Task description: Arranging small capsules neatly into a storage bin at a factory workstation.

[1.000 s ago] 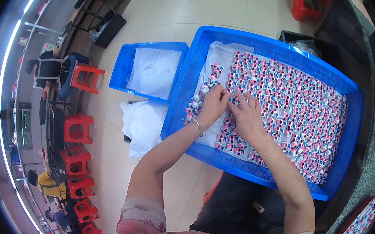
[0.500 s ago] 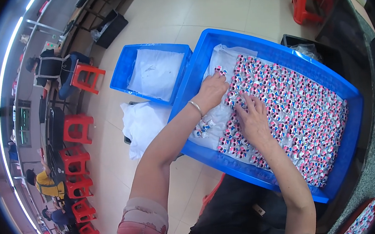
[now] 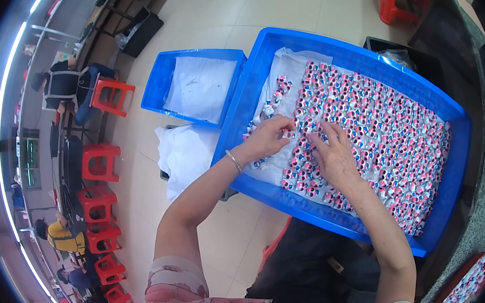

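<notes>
A large blue tray (image 3: 354,41) lined with white cloth holds many small white figures (image 3: 391,133) with pink tops, dark eyes and blue parts, packed in close rows. My left hand (image 3: 267,136), with a bangle at its wrist, is at the left edge of these rows. Its thumb and fingers are curled around a small figure, partly hidden by the fingertips. Over the rows to the right, my right hand (image 3: 337,157) rests with its fingers spread on the figures. Several loose figures (image 3: 277,90) lie on the bare cloth beyond and beside my left hand.
A smaller blue bin (image 3: 153,90) with white cloth stands at the left, near a heap of white cloth (image 3: 182,157). Red stools (image 3: 102,164) and seated people line the far left. A black crate (image 3: 413,58) sits behind the tray; another figure-filled tray (image 3: 467,282) is at lower right.
My left hand has drawn back toward me from the far loose figures, uncovering them. My right hand has moved slightly right and stays on the rows. The view has shifted a little.
</notes>
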Motion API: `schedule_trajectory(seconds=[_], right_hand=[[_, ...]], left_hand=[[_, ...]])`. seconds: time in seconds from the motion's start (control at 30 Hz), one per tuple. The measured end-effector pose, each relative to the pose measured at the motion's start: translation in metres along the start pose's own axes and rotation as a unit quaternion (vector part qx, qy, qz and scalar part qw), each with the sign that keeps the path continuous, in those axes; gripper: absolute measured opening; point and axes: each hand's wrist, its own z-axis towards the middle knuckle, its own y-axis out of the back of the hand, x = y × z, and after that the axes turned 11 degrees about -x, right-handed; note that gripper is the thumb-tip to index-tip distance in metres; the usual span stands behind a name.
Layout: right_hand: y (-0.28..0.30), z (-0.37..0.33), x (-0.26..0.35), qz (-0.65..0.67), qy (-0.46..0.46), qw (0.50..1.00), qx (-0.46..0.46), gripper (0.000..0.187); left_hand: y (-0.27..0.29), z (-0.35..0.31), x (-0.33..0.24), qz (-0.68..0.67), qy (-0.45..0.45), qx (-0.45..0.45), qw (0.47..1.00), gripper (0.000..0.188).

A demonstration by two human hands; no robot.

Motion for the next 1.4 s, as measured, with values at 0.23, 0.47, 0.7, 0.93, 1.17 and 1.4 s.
schedule_trajectory(seconds=[0.23, 0.47, 0.7, 0.93, 1.17, 1.4], right_hand=[[0.003, -0.008, 0.002, 0.009, 0.005, 1.0, 0.005, 0.045], [0.018, -0.019, 0.001, 0.022, -0.025, 0.999, 0.016, 0.044], [0.021, -0.026, 0.003, 0.015, -0.035, 0.999, 0.015, 0.047], [0.021, -0.031, 0.0, 0.018, -0.045, 0.999, 0.02, 0.046], [0.018, -0.027, 0.006, 0.021, -0.032, 0.999, 0.019, 0.043], [-0.01, -0.017, 0.023, 0.014, 0.032, 0.999, 0.005, 0.036]], left_hand=[[-0.015, 0.003, 0.007, 0.086, -0.119, -0.006, 0.989, 0.023], [0.041, 0.012, 0.009, 0.263, -0.149, -0.041, 0.952, 0.027], [0.038, 0.025, 0.006, 0.398, -0.146, 0.041, 0.905, 0.032], [0.031, 0.008, -0.012, 0.174, -0.066, 0.013, 0.982, 0.028], [0.007, -0.004, -0.015, 0.072, 0.129, 0.074, 0.986, 0.026], [-0.028, -0.016, 0.003, 0.077, 0.139, -0.032, 0.987, 0.026]])
